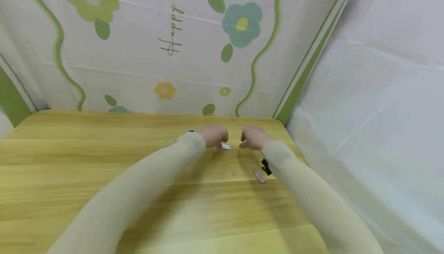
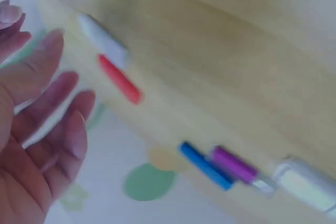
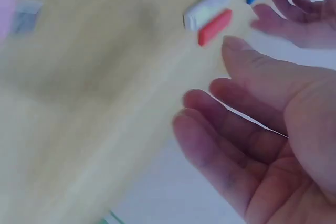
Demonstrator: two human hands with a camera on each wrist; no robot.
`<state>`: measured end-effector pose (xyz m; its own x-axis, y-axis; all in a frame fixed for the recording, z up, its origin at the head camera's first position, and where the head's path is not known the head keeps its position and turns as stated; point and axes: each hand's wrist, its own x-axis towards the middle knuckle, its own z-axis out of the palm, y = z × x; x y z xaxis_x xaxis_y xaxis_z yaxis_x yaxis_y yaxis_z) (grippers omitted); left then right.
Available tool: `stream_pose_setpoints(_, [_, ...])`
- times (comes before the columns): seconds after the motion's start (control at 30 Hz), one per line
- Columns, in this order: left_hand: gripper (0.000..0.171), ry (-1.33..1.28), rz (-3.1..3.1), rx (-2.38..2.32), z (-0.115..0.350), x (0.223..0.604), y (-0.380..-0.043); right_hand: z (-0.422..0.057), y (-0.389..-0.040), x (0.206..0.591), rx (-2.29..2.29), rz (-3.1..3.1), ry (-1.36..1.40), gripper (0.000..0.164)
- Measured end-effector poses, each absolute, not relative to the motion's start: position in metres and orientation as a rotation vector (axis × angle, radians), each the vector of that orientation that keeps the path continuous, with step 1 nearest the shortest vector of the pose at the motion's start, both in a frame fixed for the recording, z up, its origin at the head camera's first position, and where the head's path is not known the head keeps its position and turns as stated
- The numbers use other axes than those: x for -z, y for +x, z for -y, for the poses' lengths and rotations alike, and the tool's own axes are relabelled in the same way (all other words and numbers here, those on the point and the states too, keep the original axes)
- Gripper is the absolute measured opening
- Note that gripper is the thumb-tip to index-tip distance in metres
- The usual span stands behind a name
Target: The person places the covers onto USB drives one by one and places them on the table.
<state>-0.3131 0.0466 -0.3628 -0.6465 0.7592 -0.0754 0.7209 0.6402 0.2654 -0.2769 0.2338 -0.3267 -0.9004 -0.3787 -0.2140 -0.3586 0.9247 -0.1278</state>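
Observation:
My left hand [image 1: 212,135] hovers over the far part of the wooden table, fingers loosely bent, holding nothing. Beneath it lie a flat white stick [image 1: 226,147] and a small red stick [image 2: 119,78], side by side. To the right, my right hand [image 1: 256,138] is also raised, its palm and fingers bare [image 3: 252,145] in its wrist view. Farther along the table in the left wrist view are a blue stick [image 2: 206,165], a purple USB stick [image 2: 235,165] with a metal plug, and a pale rounded object [image 2: 307,184]. My left sleeve hides most of these in the head view.
Nearer me, by the right forearm, lie a pink USB stick [image 1: 259,177] and a black object [image 1: 266,167] partly hidden by the sleeve. A flower-printed cloth [image 1: 194,65] hangs behind the table [image 1: 86,138], and white sheeting [image 1: 374,92] along its right side.

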Motion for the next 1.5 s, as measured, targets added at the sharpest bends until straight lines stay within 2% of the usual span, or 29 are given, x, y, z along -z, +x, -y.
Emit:
stream_pose_setpoints(0.17, [0.032,1.425,-2.541,-0.210,-0.055,0.356,-0.286,-0.254,-0.253,0.320,0.051,-2.847,-0.586,0.022])
stream_pose_setpoints(0.37, [0.035,1.499,-2.409,-0.117,-0.064,0.355,-0.255,-0.270,-0.222,0.338,0.075,-2.826,-0.586,0.018])
stream_pose_setpoints(0.43, [0.033,1.544,-2.411,-0.077,-0.066,0.357,-0.251,-0.274,-0.213,0.344,0.109,-2.831,-0.593,0.021])
stream_pose_setpoints(0.57, [0.027,1.574,-2.410,-0.047,-0.067,0.364,-0.251,-0.278,-0.199,0.353,0.201,-2.848,-0.555,0.032])
stream_pose_setpoints(0.83, [0.017,1.588,-2.410,-0.133,-0.066,0.374,-0.255,-0.280,-0.184,0.364,0.279,-2.938,-0.549,0.018])
stream_pose_setpoints(1.13, [0.010,1.556,-2.438,-0.185,-0.069,0.383,-0.256,-0.284,-0.181,0.378,0.264,-3.012,-0.473,0.017])
stream_pose_setpoints(1.3, [0.011,1.545,-2.442,-0.172,-0.074,0.387,-0.256,-0.285,-0.180,0.384,0.286,-3.024,-0.473,0.022])
stream_pose_setpoints(1.5, [0.024,1.452,-2.432,-0.184,-0.078,0.388,-0.253,-0.287,-0.179,0.391,0.284,-3.020,-0.483,0.024])
